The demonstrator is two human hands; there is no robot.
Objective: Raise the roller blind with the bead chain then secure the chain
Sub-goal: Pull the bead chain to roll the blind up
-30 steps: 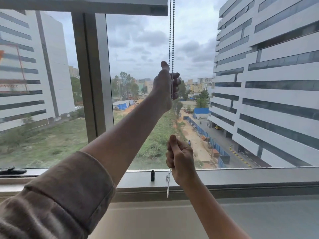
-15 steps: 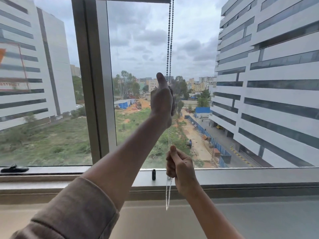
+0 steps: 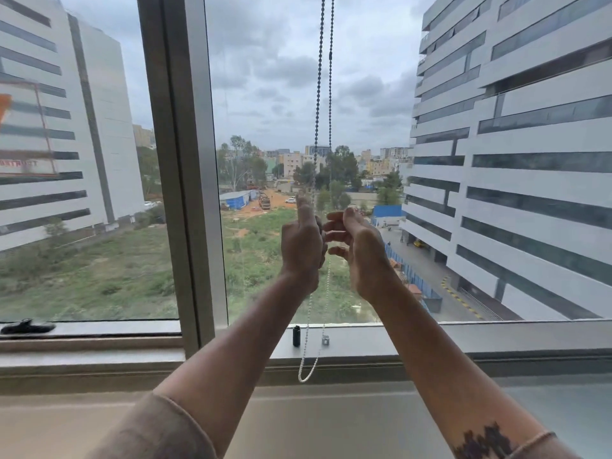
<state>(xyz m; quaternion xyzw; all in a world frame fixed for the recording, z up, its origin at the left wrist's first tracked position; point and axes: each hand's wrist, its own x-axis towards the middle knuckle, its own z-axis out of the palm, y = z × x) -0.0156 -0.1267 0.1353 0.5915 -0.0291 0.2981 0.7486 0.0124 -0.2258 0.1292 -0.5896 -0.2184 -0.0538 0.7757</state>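
**Q:** so where was the bead chain when you had both hands up at the window?

**A:** Both strands hung straight down from above my fingers. My left hand was closed in a fist around one strand, thumb sticking up. My right hand was right beside it, fingers loosely curled and open, not clamped on anything as far as I could tell. Below my hands the loop dangled past the window sill, near a small clip and a little black cylinder sitting there.

**Q:** how did it handle?

**A:** My guess: light, totally limp, and a bit slippery because the beads are tiny. A pinch would slide, so I judged wrapping the whole fist around a single strand was the way, hand over hand. No blind showing in the glass, so I reckoned it was mostly up.
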